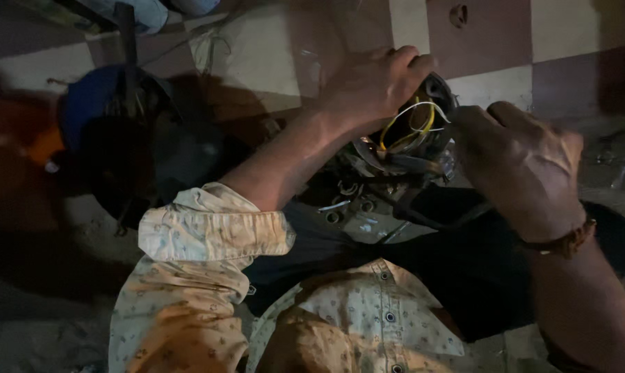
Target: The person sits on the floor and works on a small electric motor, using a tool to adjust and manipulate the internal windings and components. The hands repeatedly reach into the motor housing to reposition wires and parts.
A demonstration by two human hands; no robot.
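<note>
Dim light, person sitting on a checkered tile floor (495, 41), looking down at own lap. A round dark motor housing (402, 148) rests on the lap, mid-frame, slightly right of center. It works like an open shell: inside are yellow and white wires (416, 121) looping up out of the opening, w/ more dark cable (430, 217) trailing from the near-right side toward the right. Housing's open side faces up and a bit toward the camera; being round, no clear long axis. A pale metal plate (357, 221) w/ small holes sits just near of it, touching or overlapping, can't tell which.

Left hand (374, 86) comes in from the near left, fingers curled over the far-left rim of the housing, gripping it. Right hand (516, 162) sits at the housing's right edge, fingers pinched narrow at the wire loop; whether it really holds a wire can't be told. A brown wristband (568, 242) on that wrist.

Far left on the floor: a blue rounded thing (91, 97), partly in shadow.
</note>
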